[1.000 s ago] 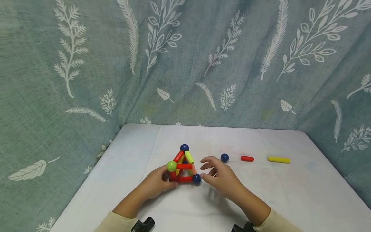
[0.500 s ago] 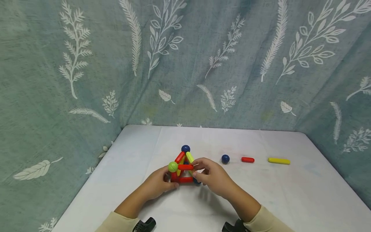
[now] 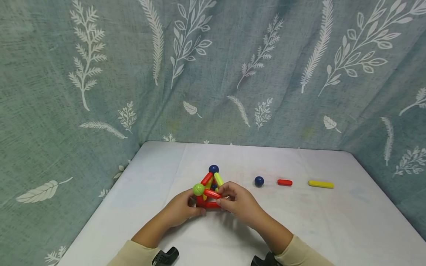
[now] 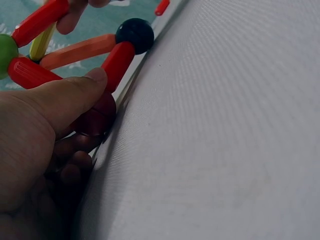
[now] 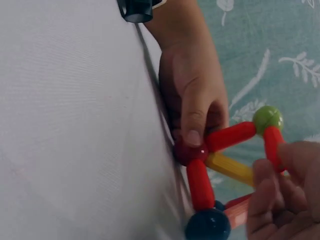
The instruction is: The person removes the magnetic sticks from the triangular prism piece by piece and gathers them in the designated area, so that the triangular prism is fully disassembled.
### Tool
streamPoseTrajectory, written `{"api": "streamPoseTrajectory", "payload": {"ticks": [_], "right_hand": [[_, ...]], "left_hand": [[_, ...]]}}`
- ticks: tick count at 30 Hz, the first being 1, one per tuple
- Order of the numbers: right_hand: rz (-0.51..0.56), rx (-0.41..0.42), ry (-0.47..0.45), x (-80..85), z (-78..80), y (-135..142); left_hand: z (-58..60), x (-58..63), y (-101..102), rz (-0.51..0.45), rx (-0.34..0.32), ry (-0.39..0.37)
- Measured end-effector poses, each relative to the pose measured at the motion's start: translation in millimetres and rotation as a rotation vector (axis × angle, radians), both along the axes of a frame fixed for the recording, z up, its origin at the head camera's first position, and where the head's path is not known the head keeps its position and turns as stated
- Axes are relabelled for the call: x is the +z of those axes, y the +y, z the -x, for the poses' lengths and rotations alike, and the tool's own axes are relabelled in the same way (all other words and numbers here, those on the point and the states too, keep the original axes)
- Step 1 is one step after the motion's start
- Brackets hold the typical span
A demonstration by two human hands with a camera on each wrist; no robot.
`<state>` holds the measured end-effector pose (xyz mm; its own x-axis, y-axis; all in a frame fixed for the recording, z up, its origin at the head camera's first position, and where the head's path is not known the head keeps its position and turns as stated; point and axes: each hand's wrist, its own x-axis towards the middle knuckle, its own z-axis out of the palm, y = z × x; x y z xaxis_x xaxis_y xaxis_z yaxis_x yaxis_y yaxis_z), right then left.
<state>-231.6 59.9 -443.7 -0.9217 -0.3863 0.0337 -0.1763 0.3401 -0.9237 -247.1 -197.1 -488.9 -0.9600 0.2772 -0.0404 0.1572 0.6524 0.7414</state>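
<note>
Head view, frame: rod-and-ball frame (image 3: 209, 188) standing on the white table (image 3: 332, 229), near its front middle, between both hands; dark blue ball on top, green ball (image 3: 198, 189) at the left corner
Head view, left hand: left hand (image 3: 181, 210) curled against the frame's lower left corner, thumb along the bottom red rod; gripping there
Head view, right hand: right hand (image 3: 237, 202) closed on the right side of the frame, fingertips pinching the right end of the upper red rod (image 3: 211, 193), which slopes down from the green ball
Head view, loose parts: blue ball (image 3: 259, 181), short red rod (image 3: 284, 182) and yellow rod (image 3: 320, 184) lying in a row to the right, well apart from the hands; leaf-print cloth (image 3: 100, 74) behind and at both sides
Left wrist view: thumb (image 4: 75, 95) pressed on a dark red ball (image 4: 97, 120) at the table surface, other fingers curled under; red rod running from it up to a dark blue ball (image 4: 135, 35); orange rod beside it
Right wrist view: left hand's thumb on the dark red ball (image 5: 189, 150); red rods leading from it to the green ball (image 5: 267, 118) and to a dark blue ball (image 5: 207, 224); right hand's fingers (image 5: 280, 190) bent, pinching a red rod below the green ball
</note>
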Motion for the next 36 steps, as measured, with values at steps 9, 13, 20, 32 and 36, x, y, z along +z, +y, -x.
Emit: {"api": "streamPoseTrajectory", "payload": {"ticks": [9,13,20,32,36], "right_hand": [[0.056,-0.035,0.048,-6.0,-0.3,-5.2],[0.076,-0.046,0.027,-7.4,-0.8,-7.2],[0.060,-0.064,0.012,-13.1,-1.9,-9.2],[0.014,-0.074,0.018,-16.5,-4.0,-13.4],[0.003,-0.076,0.014,-16.7,-4.3,-14.1]], "left_hand": [[-1.2,3.1,1.1,-0.008,0.003,0.003],[-1.6,3.7,0.5,-0.012,0.006,-0.004],[-2.3,3.8,1.2,-0.006,0.006,-0.003],[-2.0,1.7,-0.3,-0.003,-0.006,0.005],[-1.1,2.0,-1.0,-0.006,-0.016,0.004]]}}
